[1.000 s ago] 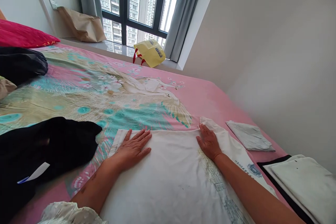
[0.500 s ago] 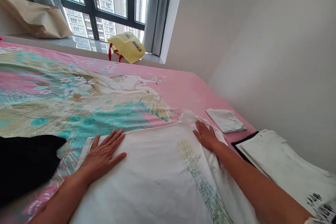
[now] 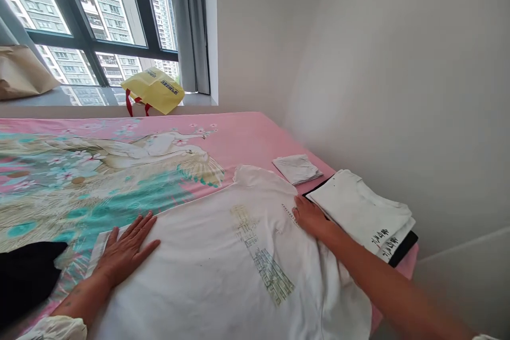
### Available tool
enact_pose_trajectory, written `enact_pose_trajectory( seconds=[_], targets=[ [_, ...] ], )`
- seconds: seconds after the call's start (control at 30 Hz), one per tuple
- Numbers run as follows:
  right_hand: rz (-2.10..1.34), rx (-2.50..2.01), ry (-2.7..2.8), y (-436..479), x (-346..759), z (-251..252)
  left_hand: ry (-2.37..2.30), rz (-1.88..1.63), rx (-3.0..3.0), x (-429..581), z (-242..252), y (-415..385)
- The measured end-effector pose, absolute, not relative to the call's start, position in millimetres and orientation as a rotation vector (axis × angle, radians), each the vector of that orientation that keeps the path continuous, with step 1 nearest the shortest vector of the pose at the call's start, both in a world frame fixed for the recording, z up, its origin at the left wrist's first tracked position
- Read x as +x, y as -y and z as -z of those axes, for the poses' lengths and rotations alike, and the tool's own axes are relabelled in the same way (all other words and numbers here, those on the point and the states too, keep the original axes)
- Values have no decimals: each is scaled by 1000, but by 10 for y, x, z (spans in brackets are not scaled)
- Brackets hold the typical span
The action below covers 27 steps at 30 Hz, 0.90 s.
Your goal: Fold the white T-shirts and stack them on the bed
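Note:
A white T-shirt (image 3: 191,260) lies spread on the bed in front of me, with a greenish building-like print (image 3: 263,260) and a small line of dark writing near the right shoulder. Cloth at its lower right is wrinkled. My left hand (image 3: 127,249) rests flat on the shirt's left end, fingers stretched out. On the shirt's right shoulder area is my right hand (image 3: 309,216), palm down, its fingers close together on the cloth and partly hidden from view.
Folded white shirts (image 3: 358,207) over something black lie at the bed's right edge. Beyond the T-shirt is a small folded white cloth (image 3: 297,168). Black fabric (image 3: 27,276) lies at left. A yellow bag (image 3: 153,90) and a brown paper bag (image 3: 24,74) sit by the window.
My right hand has slid from near the collar toward the shirt's right side. The right part of the shirt is spread wider, showing the dark writing. The view has turned right.

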State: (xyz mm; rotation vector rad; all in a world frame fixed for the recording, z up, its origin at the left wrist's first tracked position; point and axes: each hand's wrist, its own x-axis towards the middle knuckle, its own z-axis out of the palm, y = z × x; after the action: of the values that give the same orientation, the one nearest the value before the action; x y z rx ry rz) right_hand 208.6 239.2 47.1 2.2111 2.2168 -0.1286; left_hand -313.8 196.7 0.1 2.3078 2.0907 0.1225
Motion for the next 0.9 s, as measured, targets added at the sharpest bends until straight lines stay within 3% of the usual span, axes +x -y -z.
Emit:
enact_pose_trajectory(
  seconds=[0.1,0.2,0.37,0.5,0.73,0.9],
  targets=[
    [19,2032,-2586,-2176,1832,-564,-2092,-109,2319,-3160,29,-1989],
    [175,1668,-2886,-1923,1606,-422,-2100,-92,2323,-3156,37,-1992],
    [65,2139,-2450,-1899,2059,-311,-2096,-100,2323,-3153,52,-1980],
    [-1,2115,-2426,-1893,1983,-579,-2078,-73,2281,-3211,10,-2040],
    [508,1829,-2793,-1627,530,-628,-2205,71,2183,-2239,-569,-1739],
    [580,1638,-2712,-1780,748,-337,-1715,-8,2464,-2099,-346,-954]
  ],
)
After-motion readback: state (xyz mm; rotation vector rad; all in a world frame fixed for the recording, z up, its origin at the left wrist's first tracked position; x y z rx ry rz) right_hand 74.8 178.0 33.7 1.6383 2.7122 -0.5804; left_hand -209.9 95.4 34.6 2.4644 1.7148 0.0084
